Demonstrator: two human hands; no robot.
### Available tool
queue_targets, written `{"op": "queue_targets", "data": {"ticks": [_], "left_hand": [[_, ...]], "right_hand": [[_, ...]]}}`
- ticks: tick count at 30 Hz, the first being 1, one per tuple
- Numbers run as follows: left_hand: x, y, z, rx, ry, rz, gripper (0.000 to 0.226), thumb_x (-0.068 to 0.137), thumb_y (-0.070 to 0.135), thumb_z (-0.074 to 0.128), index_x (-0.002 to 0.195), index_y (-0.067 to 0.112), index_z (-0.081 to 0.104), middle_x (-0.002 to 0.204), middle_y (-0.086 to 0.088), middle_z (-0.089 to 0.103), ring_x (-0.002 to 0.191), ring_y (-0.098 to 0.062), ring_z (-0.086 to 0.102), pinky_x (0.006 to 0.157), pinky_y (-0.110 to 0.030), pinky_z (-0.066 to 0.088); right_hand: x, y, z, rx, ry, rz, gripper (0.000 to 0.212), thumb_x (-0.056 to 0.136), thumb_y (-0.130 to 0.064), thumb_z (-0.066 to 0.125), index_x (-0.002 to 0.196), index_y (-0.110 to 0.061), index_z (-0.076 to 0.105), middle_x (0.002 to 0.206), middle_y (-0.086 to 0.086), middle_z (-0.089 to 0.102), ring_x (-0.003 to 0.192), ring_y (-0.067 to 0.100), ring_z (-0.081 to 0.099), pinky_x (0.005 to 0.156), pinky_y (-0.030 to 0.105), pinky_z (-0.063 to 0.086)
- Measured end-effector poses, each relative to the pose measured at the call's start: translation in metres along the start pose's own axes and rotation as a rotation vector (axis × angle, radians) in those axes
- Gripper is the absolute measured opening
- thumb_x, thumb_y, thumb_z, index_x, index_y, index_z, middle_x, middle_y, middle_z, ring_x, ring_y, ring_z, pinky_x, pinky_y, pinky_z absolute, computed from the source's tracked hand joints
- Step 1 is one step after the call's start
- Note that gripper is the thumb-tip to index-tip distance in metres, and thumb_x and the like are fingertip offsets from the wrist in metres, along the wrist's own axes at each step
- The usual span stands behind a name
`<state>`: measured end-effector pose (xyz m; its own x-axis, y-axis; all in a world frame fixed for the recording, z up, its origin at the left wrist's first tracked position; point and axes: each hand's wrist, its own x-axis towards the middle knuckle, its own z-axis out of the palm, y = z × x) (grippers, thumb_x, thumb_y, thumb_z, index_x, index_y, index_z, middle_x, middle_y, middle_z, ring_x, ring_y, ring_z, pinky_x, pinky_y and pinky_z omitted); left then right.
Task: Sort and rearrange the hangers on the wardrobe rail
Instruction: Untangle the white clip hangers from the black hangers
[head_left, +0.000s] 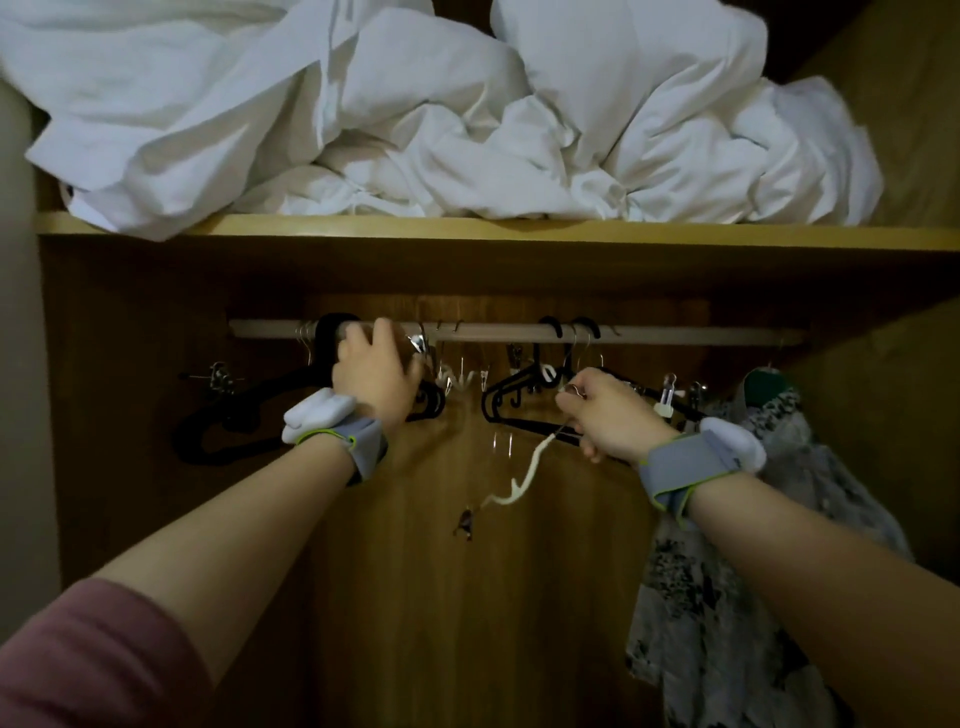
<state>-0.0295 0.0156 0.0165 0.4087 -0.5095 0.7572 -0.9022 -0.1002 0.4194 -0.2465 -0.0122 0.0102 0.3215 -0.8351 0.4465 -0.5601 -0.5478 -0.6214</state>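
My left hand (371, 371) reaches up to the wardrobe rail (498, 331) beside a black hanger (234, 415); my right hand (605, 415) pinches a thin wire hanger (524, 470) trailing pale wrapping. Above, crumpled white bedding (441, 114) on the shelf (519, 231); a patterned garment (727, 597) hangs far right

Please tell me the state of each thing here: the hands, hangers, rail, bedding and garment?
left hand: raised at the rail, gripping a hanger hook
right hand: pinching a wire hanger
rail: horizontal, carrying hangers
black hangers: hooked on rail, empty
bedding: crumpled on shelf
garment: hanging at right
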Motion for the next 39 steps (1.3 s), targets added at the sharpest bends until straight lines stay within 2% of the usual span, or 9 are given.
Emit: {"op": "queue_targets", "data": {"ticks": [5, 8, 11, 16, 20, 24, 32, 36, 39], "left_hand": [[0.025, -0.004, 0.003, 0.018, -0.148, 0.109, 0.07, 0.085, 0.038, 0.063, 0.142, 0.018, 0.026, 0.144, -0.019, 0.026, 0.119, -0.04, 0.049, 0.092, -0.048, 0.05], [0.029, -0.002, 0.011, -0.024, -0.236, 0.129, 0.076, 0.084, 0.038, 0.064, 0.144, 0.018, 0.022, 0.147, -0.019, 0.024, 0.117, -0.039, 0.052, 0.093, -0.044, 0.051], [0.029, 0.001, 0.021, -0.065, -0.278, 0.144, 0.079, 0.083, 0.037, 0.066, 0.145, 0.018, 0.02, 0.147, -0.019, 0.026, 0.116, -0.038, 0.054, 0.095, -0.043, 0.05], [0.039, 0.01, 0.038, -0.083, -0.264, 0.15, 0.066, 0.084, 0.031, 0.066, 0.137, 0.013, 0.03, 0.14, -0.02, 0.035, 0.113, -0.037, 0.055, 0.091, -0.041, 0.049], [0.045, 0.017, 0.046, -0.069, -0.305, 0.213, 0.048, 0.085, 0.026, 0.064, 0.125, 0.011, 0.042, 0.127, -0.017, 0.045, 0.104, -0.035, 0.057, 0.087, -0.042, 0.051], [0.046, 0.02, 0.05, -0.011, -0.317, 0.26, 0.046, 0.086, 0.023, 0.062, 0.125, 0.007, 0.043, 0.127, -0.017, 0.046, 0.107, -0.036, 0.055, 0.087, -0.042, 0.05], [0.047, 0.015, 0.049, 0.107, -0.36, 0.279, 0.053, 0.086, 0.025, 0.063, 0.128, 0.003, 0.038, 0.128, -0.019, 0.05, 0.111, -0.035, 0.056, 0.088, -0.041, 0.049], [0.046, 0.008, 0.047, 0.126, -0.365, 0.312, 0.042, 0.087, 0.018, 0.059, 0.122, 0.004, 0.041, 0.122, -0.02, 0.053, 0.103, -0.037, 0.058, 0.081, -0.041, 0.051], [0.043, 0.004, 0.046, 0.122, -0.366, 0.345, 0.039, 0.086, 0.014, 0.057, 0.12, 0.004, 0.041, 0.123, -0.019, 0.051, 0.103, -0.037, 0.058, 0.081, -0.039, 0.05]], "right_hand": [[0.027, -0.01, 0.011, -0.146, 0.242, -0.082, 0.027, 0.099, -0.022, 0.038, 0.116, -0.002, 0.044, 0.069, 0.001, 0.045, 0.058, 0.022, 0.047, 0.051, 0.03, 0.036], [0.032, -0.011, 0.017, -0.139, 0.283, -0.077, 0.027, 0.099, -0.023, 0.038, 0.116, -0.003, 0.044, 0.074, 0.004, 0.049, 0.067, 0.028, 0.051, 0.061, 0.036, 0.043], [0.035, -0.007, 0.02, -0.102, 0.306, -0.085, 0.025, 0.099, -0.023, 0.038, 0.114, -0.004, 0.043, 0.083, 0.009, 0.052, 0.065, 0.026, 0.049, 0.062, 0.037, 0.042], [0.044, 0.005, 0.021, -0.061, 0.349, -0.138, 0.01, 0.099, -0.021, 0.038, 0.097, -0.011, 0.037, 0.067, -0.001, 0.041, 0.056, 0.018, 0.04, 0.048, 0.03, 0.027], [0.049, 0.008, 0.019, -0.062, 0.392, -0.175, 0.011, 0.098, -0.02, 0.039, 0.094, -0.011, 0.036, 0.065, 0.0, 0.042, 0.056, 0.02, 0.04, 0.048, 0.03, 0.026], [0.056, 0.004, 0.023, -0.092, 0.436, -0.201, 0.018, 0.098, -0.02, 0.04, 0.104, -0.003, 0.043, 0.072, 0.002, 0.046, 0.066, 0.026, 0.047, 0.052, 0.032, 0.031], [0.053, -0.017, 0.042, -0.287, 0.511, -0.338, 0.024, 0.099, -0.024, 0.035, 0.108, -0.004, 0.042, 0.079, 0.007, 0.05, 0.061, 0.025, 0.046, 0.05, 0.033, 0.033], [0.07, -0.015, 0.043, -0.291, 0.499, -0.274, 0.025, 0.099, -0.022, 0.035, 0.111, -0.001, 0.041, 0.09, 0.015, 0.057, 0.063, 0.026, 0.047, 0.054, 0.033, 0.032], [0.084, -0.011, 0.056, -0.25, 0.429, -0.188, 0.026, 0.099, -0.019, 0.036, 0.115, 0.001, 0.04, 0.1, 0.021, 0.06, 0.077, 0.033, 0.055, 0.059, 0.033, 0.034]]}}
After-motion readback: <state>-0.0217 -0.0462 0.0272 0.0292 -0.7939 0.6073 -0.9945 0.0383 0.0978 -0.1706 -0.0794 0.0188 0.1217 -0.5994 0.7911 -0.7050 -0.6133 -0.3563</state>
